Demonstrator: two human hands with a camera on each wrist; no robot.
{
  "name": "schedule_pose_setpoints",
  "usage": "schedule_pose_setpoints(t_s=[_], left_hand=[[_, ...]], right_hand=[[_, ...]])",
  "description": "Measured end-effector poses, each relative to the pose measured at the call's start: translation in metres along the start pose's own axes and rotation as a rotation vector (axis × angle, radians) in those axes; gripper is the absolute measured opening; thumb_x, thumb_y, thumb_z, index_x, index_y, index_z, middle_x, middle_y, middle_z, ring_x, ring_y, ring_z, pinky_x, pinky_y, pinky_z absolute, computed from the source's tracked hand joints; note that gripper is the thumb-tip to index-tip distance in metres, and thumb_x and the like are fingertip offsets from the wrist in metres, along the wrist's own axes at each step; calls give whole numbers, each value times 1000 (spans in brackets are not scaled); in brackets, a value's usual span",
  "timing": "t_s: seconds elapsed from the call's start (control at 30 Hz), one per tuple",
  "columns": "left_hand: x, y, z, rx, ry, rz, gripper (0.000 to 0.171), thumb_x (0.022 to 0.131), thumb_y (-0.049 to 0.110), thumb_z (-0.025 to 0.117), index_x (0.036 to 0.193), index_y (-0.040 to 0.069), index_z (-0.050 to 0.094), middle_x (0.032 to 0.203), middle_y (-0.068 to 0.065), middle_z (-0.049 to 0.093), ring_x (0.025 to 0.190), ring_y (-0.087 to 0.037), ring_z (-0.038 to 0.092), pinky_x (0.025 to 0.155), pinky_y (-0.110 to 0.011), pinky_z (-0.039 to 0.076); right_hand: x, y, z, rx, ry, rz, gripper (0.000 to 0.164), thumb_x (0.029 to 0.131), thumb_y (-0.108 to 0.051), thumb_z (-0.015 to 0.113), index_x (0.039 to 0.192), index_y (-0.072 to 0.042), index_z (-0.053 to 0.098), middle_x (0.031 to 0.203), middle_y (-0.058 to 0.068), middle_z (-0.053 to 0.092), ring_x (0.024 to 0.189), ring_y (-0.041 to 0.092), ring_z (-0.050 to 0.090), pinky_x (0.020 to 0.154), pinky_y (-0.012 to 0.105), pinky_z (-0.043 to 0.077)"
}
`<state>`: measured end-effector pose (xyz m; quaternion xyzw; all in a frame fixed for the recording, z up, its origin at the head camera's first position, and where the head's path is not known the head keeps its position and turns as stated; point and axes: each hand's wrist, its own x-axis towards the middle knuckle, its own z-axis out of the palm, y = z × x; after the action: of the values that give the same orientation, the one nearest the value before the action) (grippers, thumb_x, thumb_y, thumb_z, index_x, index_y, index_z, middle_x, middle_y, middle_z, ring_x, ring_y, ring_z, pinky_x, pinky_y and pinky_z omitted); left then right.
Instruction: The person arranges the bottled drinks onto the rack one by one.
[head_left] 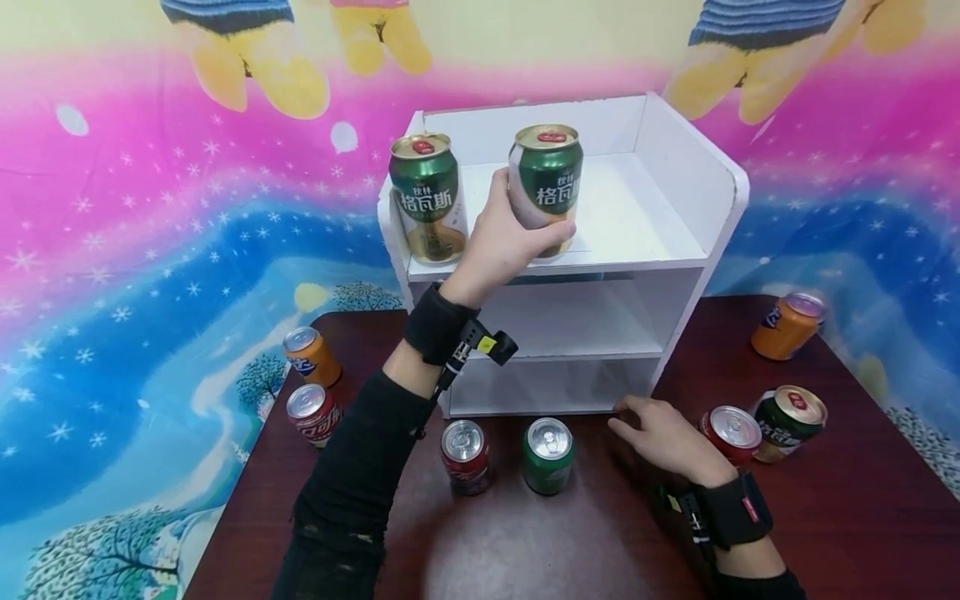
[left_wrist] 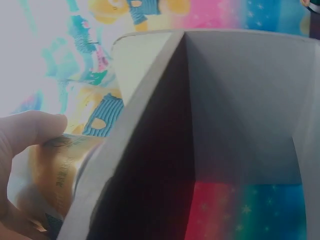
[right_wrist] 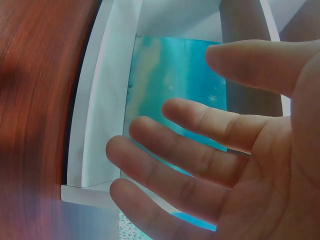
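My left hand (head_left: 504,233) grips a green, white and gold drink can (head_left: 546,179) at the front of the top shelf, thumb and fingers around its lower half. In the left wrist view the can's gold side (left_wrist: 60,167) shows beside the white shelf edge. A matching can (head_left: 427,200) stands upright to its left on the same shelf. My right hand (head_left: 667,437) is low by the white shelf unit's (head_left: 727,196) bottom right corner. Its fingers are spread and relaxed with nothing in them, as the right palm (right_wrist: 265,180) shows in the right wrist view.
A red can (head_left: 465,458) and a green can (head_left: 548,457) stand before the unit. An orange can (head_left: 311,357) and a red can (head_left: 313,415) are at left. On the right stand a red can (head_left: 731,435), another green-gold can (head_left: 789,423) and an orange can (head_left: 787,327).
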<state>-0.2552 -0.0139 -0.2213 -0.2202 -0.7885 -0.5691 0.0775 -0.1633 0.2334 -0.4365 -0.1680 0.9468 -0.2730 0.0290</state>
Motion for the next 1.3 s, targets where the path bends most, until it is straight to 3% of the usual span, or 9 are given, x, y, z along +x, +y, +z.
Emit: schedule_pose_setpoints(t_s=[0.3,0.67,1.03,1.3], left_hand=[[-1,-2,9,95,106,115,91,70,32,83,139,9,28,124,-2,45,109,-9,47,90,-26,39],[-3,0,5,89,71,13,84,74,33,80,137,11,29,121,-2,51,106,-10,51,86,-30,43],[-5,1,4,63,48,-8,83,76,31,78,139,12,27,124,-2,50,110,-10,49,89,-31,42],[-4,-2,11,74,138,115,96,71,30,83,143,12,22,124,-2,49,109,-10,49,90,-29,40]], right_hand=[[0,-2,1,-18,26,-22,25,93,-23,60,108,-3,65,97,3,65,89,19,61,75,41,48],[-2,-3,0,-14,19,-22,27,93,-24,60,108,-3,65,98,3,65,90,19,61,75,41,48],[-4,-2,2,11,7,-16,27,94,-24,60,109,-3,64,97,2,65,87,15,60,73,38,48],[-3,-5,1,3,5,-19,26,94,-24,59,109,-3,65,96,2,64,87,16,60,72,38,48]])
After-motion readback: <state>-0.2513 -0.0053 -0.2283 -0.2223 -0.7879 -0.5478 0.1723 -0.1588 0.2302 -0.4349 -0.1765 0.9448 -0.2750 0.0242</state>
